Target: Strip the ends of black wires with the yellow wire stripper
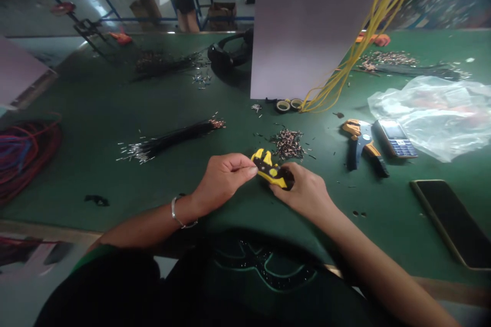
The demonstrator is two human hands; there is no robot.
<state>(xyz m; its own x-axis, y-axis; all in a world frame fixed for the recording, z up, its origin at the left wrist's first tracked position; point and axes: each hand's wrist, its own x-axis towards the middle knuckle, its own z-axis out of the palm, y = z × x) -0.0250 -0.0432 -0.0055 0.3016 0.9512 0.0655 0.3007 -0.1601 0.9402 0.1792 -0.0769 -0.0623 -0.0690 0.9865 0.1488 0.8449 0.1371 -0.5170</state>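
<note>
My right hand (305,184) is wrapped round a yellow and black wire stripper (268,169), held just above the green table with its jaws toward the left. Close by on its left, my left hand (226,179) pinches a thin wire, mostly hidden by the fingers, against the tool's side. Beyond the tool lies a heap of short cut wire pieces (288,144). A bundle of black wires (176,137) rests to the left, with silvery tips at one end and coppery tips at the other.
Right of my hands lie an orange and blue hand tool (362,143), a keypad phone (396,138), a smartphone (452,219) and a plastic bag (437,112). Yellow wires (356,61) hang by a pale panel (303,25). Tape rolls (283,106) sit beneath. Coiled red wires (26,158) lie left.
</note>
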